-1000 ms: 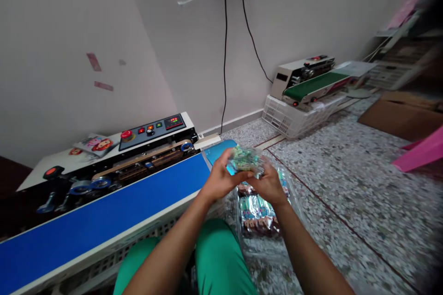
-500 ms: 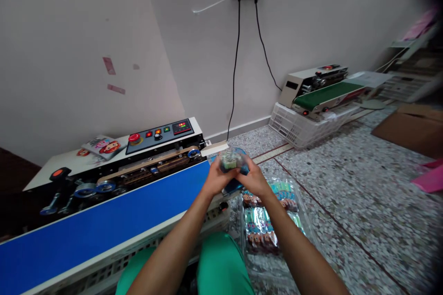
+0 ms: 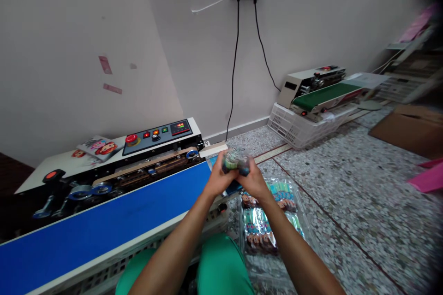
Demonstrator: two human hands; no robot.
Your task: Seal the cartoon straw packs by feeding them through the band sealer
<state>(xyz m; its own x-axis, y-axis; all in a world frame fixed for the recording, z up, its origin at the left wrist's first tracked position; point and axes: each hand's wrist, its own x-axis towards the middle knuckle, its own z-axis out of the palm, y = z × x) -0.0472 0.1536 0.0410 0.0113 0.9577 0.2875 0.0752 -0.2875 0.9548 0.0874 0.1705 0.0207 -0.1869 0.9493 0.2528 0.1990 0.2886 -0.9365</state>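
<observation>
Both my hands are closed around a small clear plastic packet (image 3: pixel 234 159) with green and dark printing, blurred by motion. My left hand (image 3: pixel 218 176) grips its left side and my right hand (image 3: pixel 254 179) its right side, thumbs meeting at the near edge. The packet is just past the right end of the blue conveyor belt (image 3: pixel 138 214) of a sealing machine. Below my right forearm, a clear plastic tray (image 3: pixel 266 260) holds several rows of similar printed packets (image 3: pixel 256 221) with cartoon figures.
The sealer's control panel (image 3: pixel 157 136) shows lit buttons and a red knob. Printed packs (image 3: pixel 98 146) lie on its top. A second sealer with a green belt (image 3: pixel 327 96) rests on a white crate (image 3: pixel 294 126). A cardboard box (image 3: pixel 410 131) and pink sheet (image 3: pixel 427 179) lie right. Cords (image 3: pixel 235 69) hang from the wall.
The packet has turned between my fingers, its darker part now showing on the right. Both hands stay in nearly the same place, and the view has shifted slightly.
</observation>
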